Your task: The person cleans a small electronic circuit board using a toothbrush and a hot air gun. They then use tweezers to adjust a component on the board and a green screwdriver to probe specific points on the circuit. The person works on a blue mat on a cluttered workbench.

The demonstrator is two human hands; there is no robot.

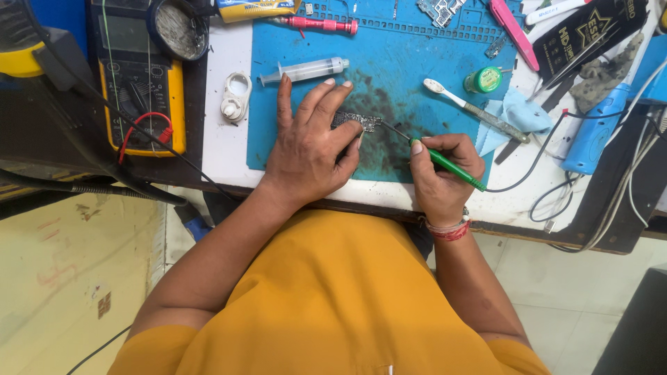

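Note:
A small dark circuit board (356, 121) lies on the blue work mat (410, 62), which is stained dark in the middle. My left hand (309, 156) rests flat on the mat and pins the board under its fingertips. My right hand (441, 173) grips a thin green-handled soldering iron (455, 170) like a pen. Its metal tip touches the board's right edge. A black cable runs from the handle off to the right.
A syringe (306, 69), a white toothbrush (472, 107), a small green jar (484, 80) and a pale blue cloth (517, 114) lie on the mat. A red screwdriver (323, 25) is at the top. A yellow multimeter (142, 90) sits left; a blue tool (597, 132) and cables sit right.

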